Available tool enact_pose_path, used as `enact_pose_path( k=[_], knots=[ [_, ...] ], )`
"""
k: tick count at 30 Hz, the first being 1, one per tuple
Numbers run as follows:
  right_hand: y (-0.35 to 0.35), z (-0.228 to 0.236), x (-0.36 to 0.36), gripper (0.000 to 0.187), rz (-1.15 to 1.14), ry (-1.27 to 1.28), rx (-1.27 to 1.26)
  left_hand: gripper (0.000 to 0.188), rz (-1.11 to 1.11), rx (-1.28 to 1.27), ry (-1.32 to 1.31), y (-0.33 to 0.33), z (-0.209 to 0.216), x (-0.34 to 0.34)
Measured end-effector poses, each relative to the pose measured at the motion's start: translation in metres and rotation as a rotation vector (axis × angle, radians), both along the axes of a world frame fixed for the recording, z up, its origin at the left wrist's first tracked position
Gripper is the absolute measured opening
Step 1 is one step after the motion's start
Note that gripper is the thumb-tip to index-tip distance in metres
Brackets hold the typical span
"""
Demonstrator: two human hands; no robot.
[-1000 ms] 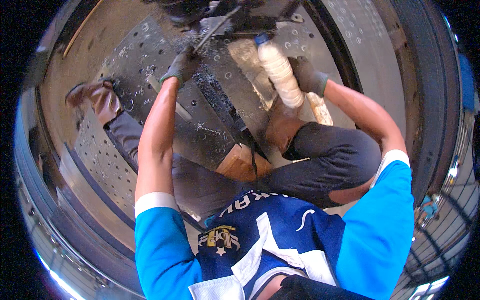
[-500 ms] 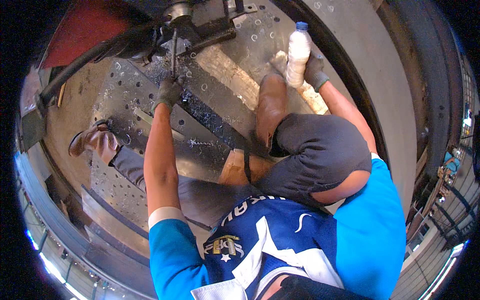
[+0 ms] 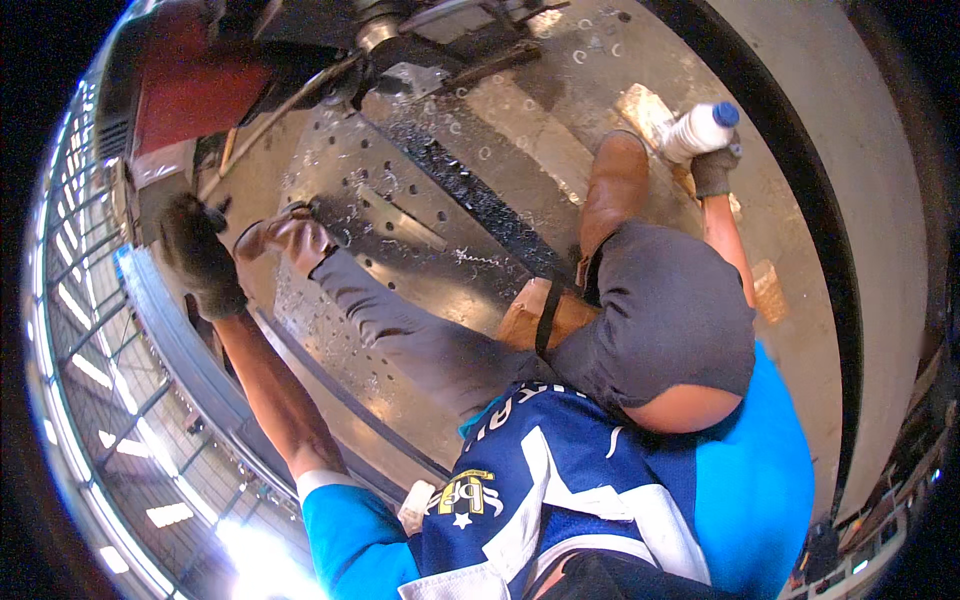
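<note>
Nearest me is the bent knee [image 3: 675,310]. Beyond it, I see the right hand [image 3: 714,172] wrapped around the bottle [image 3: 693,134], tilted beside the boot [image 3: 615,180]. The left hand [image 3: 197,255] is raised; its grip I cannot tell. Farther off, shavings [image 3: 455,165] litter the floor near the machine [image 3: 378,35].

1. You are wearing matt cloth gloves [image 3: 205,265].
2. Your bottle [image 3: 694,136] is looking plastic and ribbed, its cap [image 3: 726,115] smooth.
3. Your trousers [image 3: 685,300] are showing matt cloth, your boots [image 3: 613,185] smooth leather.
4. Below you, the metal plate [image 3: 455,290] is gleaming dully.
5. Your wooden plank [image 3: 530,130] is looking rough.
</note>
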State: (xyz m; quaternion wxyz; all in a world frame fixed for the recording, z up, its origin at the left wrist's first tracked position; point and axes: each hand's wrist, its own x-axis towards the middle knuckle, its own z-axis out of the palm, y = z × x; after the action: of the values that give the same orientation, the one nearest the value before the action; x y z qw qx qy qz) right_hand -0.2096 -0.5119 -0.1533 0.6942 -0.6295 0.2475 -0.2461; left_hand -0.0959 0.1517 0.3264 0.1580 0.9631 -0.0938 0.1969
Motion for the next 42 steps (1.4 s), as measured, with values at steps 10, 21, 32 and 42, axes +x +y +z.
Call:
enact_pose_path(
  k=[10,21,32,42],
  knots=[
    [0.01,0.034,-0.018,0.033,0.135,-0.11,0.232,0.044,-0.532,0.407,-0.329,-0.3,0.079,0.067],
    [-0.016,0.179,0.214,0.05,0.562,0.077,-0.884,0.059,-0.777,-0.232,-0.315,-0.463,-0.017,0.088],
    [0.017,0.17,0.218,0.057,0.629,0.219,-1.153,0.061,-0.575,-0.56,-0.393,-0.458,-0.061,0.104],
    [0.024,0.197,0.212,0.065,0.586,0.12,-1.197,0.062,-0.506,-0.667,-0.447,-0.489,-0.075,0.126]
  ],
)
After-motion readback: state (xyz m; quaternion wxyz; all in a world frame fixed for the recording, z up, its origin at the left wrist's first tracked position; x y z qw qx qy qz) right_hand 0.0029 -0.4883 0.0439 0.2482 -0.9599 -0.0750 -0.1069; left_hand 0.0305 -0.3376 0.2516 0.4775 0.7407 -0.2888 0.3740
